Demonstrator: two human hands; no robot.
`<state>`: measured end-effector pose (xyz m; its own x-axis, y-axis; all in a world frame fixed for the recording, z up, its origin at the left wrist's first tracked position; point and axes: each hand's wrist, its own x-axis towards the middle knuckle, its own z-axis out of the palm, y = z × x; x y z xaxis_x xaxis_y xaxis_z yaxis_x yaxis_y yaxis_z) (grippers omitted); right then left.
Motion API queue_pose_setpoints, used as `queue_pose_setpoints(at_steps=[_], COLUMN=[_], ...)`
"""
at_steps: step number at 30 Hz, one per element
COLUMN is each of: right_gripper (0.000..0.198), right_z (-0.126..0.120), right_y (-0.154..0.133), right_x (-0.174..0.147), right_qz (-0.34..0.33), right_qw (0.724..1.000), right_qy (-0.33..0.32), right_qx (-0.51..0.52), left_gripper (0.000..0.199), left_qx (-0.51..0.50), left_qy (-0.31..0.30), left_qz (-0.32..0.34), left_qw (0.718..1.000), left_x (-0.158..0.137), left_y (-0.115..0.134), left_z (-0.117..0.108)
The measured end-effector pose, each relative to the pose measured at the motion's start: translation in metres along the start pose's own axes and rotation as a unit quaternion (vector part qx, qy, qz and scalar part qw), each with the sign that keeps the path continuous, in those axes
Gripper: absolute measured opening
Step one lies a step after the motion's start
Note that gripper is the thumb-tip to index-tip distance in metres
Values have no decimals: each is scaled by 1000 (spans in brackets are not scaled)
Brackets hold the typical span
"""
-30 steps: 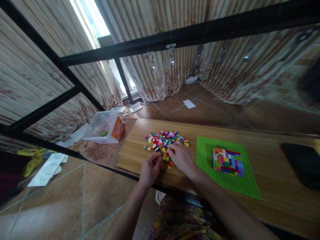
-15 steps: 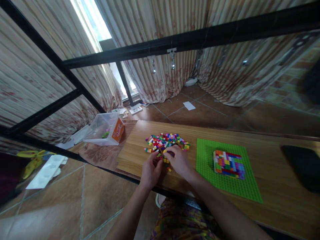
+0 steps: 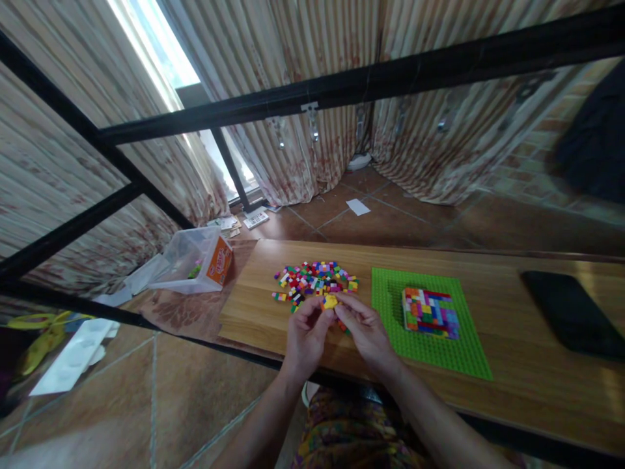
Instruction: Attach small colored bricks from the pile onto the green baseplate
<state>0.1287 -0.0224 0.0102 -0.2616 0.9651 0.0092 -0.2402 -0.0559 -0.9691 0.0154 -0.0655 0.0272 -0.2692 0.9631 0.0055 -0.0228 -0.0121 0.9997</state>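
My left hand (image 3: 309, 331) and my right hand (image 3: 362, 324) meet above the near side of the brick pile, fingertips pinched around small yellow bricks (image 3: 330, 301). How many yellow pieces they hold is hard to make out. Just beyond my fingers, a loose heap of small coloured toy bricks (image 3: 315, 277) spreads over the wooden tabletop (image 3: 254, 293). To the right of my right hand lies a green studded baseplate (image 3: 385, 339). On it sits a flat block built of many coloured bricks (image 3: 430, 314).
A clear plastic box (image 3: 188, 286) with an orange label stands left of the board. A dark flat object (image 3: 571, 312) lies at the table's right. A black metal bar (image 3: 342, 91) crosses in front of the curtains. White paper (image 3: 358, 207) lies on the tiled floor.
My hands have come together and lifted off the pile, now both pinching the yellow bricks. The camera view has shifted slightly to the right.
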Motion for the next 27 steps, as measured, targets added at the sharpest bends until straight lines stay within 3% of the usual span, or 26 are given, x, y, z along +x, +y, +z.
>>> queue_pose_setpoints(at_steps=[3, 7, 11, 17, 21, 27], right_gripper=[37, 38, 31, 24, 22, 23], right_z=[-4, -5, -6, -7, 1, 13], right_y=[-13, -26, -28, -19, -13, -5], right_x=[0, -1, -3, -9, -17, -22], right_qz=[25, 30, 31, 35, -9, 13], right_qw=[999, 999, 999, 999, 998, 992], right_qy=[-15, -13, -16, -7, 57, 118], right_qx=[-16, -31, -33, -12, -23, 52], left_gripper=[27, 23, 21, 18, 18, 18], left_qx=[94, 240, 304, 304, 272, 230], left_qy=[-1, -15, -34, -34, 3, 34], left_qz=[49, 123, 168, 204, 227, 205], left_qw=[994, 963, 937, 930, 935, 951], left_x=[-1, -3, -4, -7, -11, -16], left_y=[1, 10, 20, 20, 9, -2], left_z=[-5, -9, -6, 2, 9, 13])
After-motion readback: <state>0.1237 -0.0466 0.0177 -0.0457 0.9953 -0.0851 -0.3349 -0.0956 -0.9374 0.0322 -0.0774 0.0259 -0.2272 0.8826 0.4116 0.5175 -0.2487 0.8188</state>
